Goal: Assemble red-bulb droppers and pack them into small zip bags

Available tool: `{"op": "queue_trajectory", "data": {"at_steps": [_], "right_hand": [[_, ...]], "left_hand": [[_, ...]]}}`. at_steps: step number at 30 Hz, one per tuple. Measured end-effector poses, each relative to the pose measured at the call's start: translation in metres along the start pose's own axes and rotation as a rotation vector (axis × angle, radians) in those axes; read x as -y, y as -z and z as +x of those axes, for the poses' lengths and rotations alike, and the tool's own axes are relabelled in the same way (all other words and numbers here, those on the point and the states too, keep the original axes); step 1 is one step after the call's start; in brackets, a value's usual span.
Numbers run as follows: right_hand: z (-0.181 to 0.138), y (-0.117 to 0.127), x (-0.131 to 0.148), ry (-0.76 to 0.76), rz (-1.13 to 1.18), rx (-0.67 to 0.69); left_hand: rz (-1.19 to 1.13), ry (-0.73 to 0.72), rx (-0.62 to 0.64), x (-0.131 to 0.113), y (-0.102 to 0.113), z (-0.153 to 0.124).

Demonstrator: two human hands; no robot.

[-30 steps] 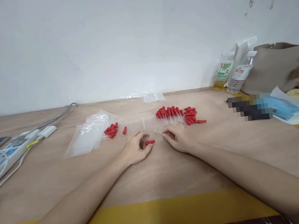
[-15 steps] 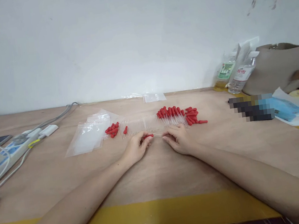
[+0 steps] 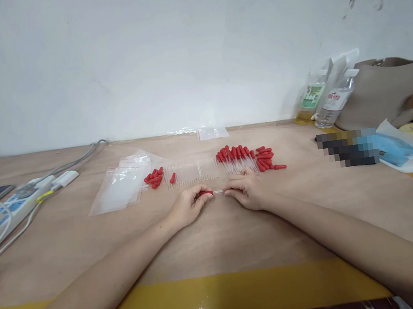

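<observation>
Between the thumb and fingers of my left hand (image 3: 193,204) is a red rubber bulb (image 3: 206,193), its mouth facing right. My right hand (image 3: 246,190) pinches a thin glass dropper tube (image 3: 218,192), whose left end meets the bulb; how deep it sits inside I cannot tell. Just beyond my hands lies a row of bare glass tubes (image 3: 189,172). Behind my right hand are several droppers with red bulbs fitted (image 3: 234,153), beside a pile of red bulbs (image 3: 265,159). Loose red bulbs (image 3: 154,178) lie to the left of the tubes.
Clear plastic bags (image 3: 119,183) lie left of the bulbs, and another bag (image 3: 213,133) is by the wall. A power strip (image 3: 16,210) with cables occupies the left side. Two bottles (image 3: 336,102), a grey bag (image 3: 388,90) and a blue packet (image 3: 399,147) are at the right.
Both hands have come slightly nearer to me. The tube, tilted before, now lies level and in line with the bulb.
</observation>
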State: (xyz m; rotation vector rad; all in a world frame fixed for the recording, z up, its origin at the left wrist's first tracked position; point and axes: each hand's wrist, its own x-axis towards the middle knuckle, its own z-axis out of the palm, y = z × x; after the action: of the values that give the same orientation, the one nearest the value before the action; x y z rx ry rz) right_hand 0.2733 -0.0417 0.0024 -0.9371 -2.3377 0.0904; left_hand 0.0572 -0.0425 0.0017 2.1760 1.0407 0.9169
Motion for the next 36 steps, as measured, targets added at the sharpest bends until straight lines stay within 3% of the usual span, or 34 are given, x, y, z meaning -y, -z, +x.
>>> {"op": "queue_trajectory", "data": {"at_steps": [4, 12, 24, 28, 31, 36], "right_hand": [[0.0, 0.0, -0.002, 0.059, -0.133, -0.011], [0.006, 0.003, 0.013, 0.11, -0.213, 0.009], [0.015, -0.002, 0.024, -0.106, -0.059, 0.144], [0.02, 0.01, 0.024, -0.138, -0.049, 0.175], [0.024, 0.019, 0.016, -0.296, 0.029, 0.159], [0.043, 0.017, -0.007, -0.621, -0.027, -0.004]], "left_hand": [[0.154, -0.074, -0.043, -0.005, 0.002, -0.001], [0.222, -0.176, -0.044, -0.005, 0.002, -0.002], [0.303, -0.208, -0.01, 0.0, 0.006, 0.003], [0.367, -0.25, -0.118, 0.005, 0.018, 0.006], [0.513, -0.197, -0.246, 0.015, 0.032, 0.007], [0.77, -0.003, -0.349, 0.032, 0.051, 0.009]]}}
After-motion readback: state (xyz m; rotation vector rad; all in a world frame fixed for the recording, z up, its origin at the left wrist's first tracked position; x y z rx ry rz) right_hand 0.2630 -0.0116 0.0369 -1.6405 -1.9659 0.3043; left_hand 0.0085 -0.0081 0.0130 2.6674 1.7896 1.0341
